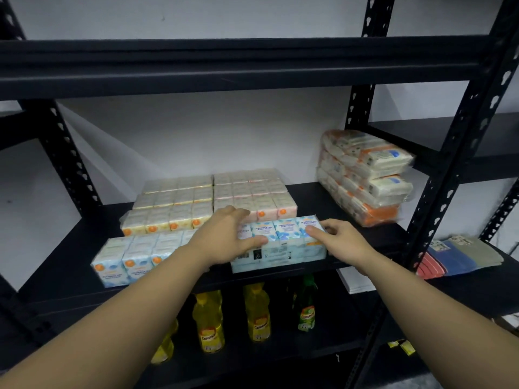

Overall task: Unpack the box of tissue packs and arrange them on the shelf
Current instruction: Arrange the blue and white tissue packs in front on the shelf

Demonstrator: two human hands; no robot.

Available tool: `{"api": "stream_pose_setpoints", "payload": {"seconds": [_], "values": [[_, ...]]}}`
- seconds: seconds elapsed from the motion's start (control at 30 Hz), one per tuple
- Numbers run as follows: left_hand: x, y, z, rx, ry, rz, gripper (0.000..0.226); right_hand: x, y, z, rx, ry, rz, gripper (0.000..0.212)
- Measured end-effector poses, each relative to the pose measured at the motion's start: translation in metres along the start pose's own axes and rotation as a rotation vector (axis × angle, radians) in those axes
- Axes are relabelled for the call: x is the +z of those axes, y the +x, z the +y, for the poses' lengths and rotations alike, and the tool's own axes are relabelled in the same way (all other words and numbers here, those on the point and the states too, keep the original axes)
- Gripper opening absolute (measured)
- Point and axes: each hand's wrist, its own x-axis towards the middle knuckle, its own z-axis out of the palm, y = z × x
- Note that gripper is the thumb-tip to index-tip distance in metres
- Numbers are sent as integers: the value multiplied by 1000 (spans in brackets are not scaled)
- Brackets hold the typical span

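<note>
Hands: left (224, 237), right (341, 238) flat on blue tissue pack (280, 245) | Risk: overhanging shelf (280, 279) front edge, could tip off

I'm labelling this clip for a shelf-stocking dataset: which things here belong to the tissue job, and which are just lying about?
Part of the job:
blue tissue pack, under left hand and right hand
blue pack at front left
yellow packs
pink packs
shelf

Just lying about:
orange wrapped bundles
yellow bottles
green bottle
folded cloths
</note>
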Motion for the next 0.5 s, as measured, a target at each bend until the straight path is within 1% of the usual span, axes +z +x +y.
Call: {"api": "stream_pose_setpoints", "payload": {"seconds": [0.03,0.1,0.13,0.2,0.23,0.27,0.37,0.5], "values": [[-4,0,-3,-53,39,9,86,0,6,1,6,-13,20,43],[-11,-2,-8,-149,153,-34,81,0,15,-1,18,-32,39,52],[-12,-2,-9,-181,195,-73,77,0,17,-3,17,-47,42,50],[-12,-4,-7,-200,211,-114,72,2,20,-7,-2,-74,36,40],[-11,-3,-6,-194,197,-113,73,3,21,-7,-8,-80,38,37],[-10,-3,-5,-192,175,-102,75,4,21,-8,-18,-84,42,39],[-10,-2,-2,-223,95,-15,78,3,23,-7,-50,-86,67,62],[-8,-2,4,-260,-120,100,77,-5,13,-2,-120,-49,106,71]]}}
